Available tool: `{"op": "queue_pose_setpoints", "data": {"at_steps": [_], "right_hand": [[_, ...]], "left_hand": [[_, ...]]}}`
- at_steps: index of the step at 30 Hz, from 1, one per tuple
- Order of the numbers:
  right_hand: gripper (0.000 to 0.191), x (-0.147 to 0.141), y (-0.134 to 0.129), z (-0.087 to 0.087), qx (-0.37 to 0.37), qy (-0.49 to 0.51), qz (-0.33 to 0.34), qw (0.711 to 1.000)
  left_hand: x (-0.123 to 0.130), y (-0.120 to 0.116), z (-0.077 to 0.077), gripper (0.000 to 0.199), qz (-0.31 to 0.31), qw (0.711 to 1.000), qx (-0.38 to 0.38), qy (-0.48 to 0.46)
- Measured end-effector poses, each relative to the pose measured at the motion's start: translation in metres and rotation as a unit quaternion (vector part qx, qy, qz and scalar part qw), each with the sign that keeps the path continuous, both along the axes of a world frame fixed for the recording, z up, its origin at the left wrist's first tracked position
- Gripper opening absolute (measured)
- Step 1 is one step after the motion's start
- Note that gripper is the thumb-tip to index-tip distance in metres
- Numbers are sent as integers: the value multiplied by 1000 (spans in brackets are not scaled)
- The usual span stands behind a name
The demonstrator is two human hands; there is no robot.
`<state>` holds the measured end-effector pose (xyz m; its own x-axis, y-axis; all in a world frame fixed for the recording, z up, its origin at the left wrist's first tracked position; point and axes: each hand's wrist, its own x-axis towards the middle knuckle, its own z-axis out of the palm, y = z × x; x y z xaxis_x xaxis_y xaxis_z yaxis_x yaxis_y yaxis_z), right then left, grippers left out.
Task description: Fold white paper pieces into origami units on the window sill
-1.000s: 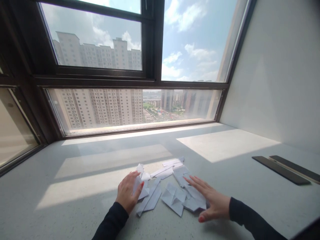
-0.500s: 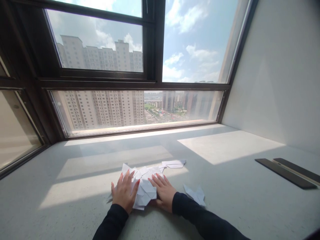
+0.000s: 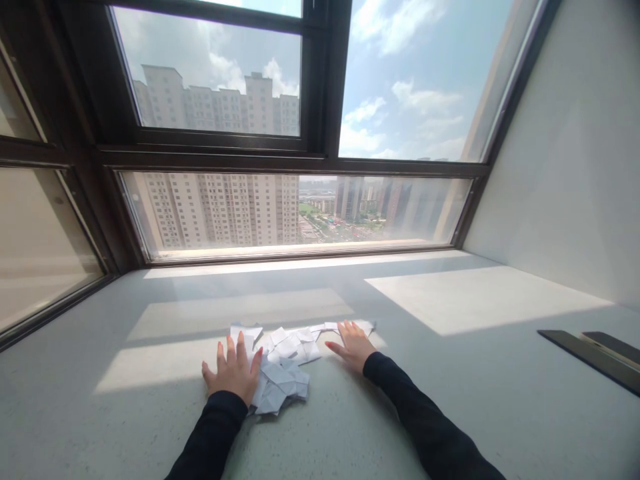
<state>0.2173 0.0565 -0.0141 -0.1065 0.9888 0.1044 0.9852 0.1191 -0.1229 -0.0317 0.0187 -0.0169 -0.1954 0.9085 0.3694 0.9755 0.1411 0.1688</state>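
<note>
A loose heap of folded white paper pieces (image 3: 283, 383) lies on the pale sill, some in sun and some in shade. My left hand (image 3: 234, 370), fingers spread, rests against the heap's left side and covers part of it. To the right, my right hand (image 3: 354, 347) lies palm down with its fingers apart over a flat folded paper strip (image 3: 367, 327), which shows past the fingertips. More folded paper (image 3: 295, 345) stretches between the two hands. What lies under each palm is hidden.
The stone windowsill (image 3: 150, 427) runs up to a dark window frame (image 3: 310, 257), with tall buildings outside. At the right edge lie two dark flat bars (image 3: 590, 357), near a white side wall (image 3: 575, 200).
My right hand has moved right and forward, off the heap onto the paper strip. My left hand has shifted slightly left. The heap looks more spread out, and the view has tilted.
</note>
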Motion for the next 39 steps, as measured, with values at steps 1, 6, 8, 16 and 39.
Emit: {"op": "queue_pose_setpoints", "data": {"at_steps": [1, 6, 8, 16, 39], "right_hand": [[69, -9, -4, -3, 11, 5, 39, 999], [66, -56, -33, 5, 56, 94, 200, 974], [69, -67, -44, 10, 65, 113, 226, 965], [47, -67, -48, 9, 3, 73, 256, 964], [55, -74, -63, 28, -21, 66, 269, 961]], "left_hand": [[1, 0, -2, 52, 4, 1000, -19, -2], [-2, 6, -11, 50, -19, 998, -52, 12], [-5, 8, -12, 47, -55, 997, -47, 10], [-7, 11, -4, 42, -182, 982, -12, -51], [-8, 2, 10, 38, -78, 997, -22, 6]]}}
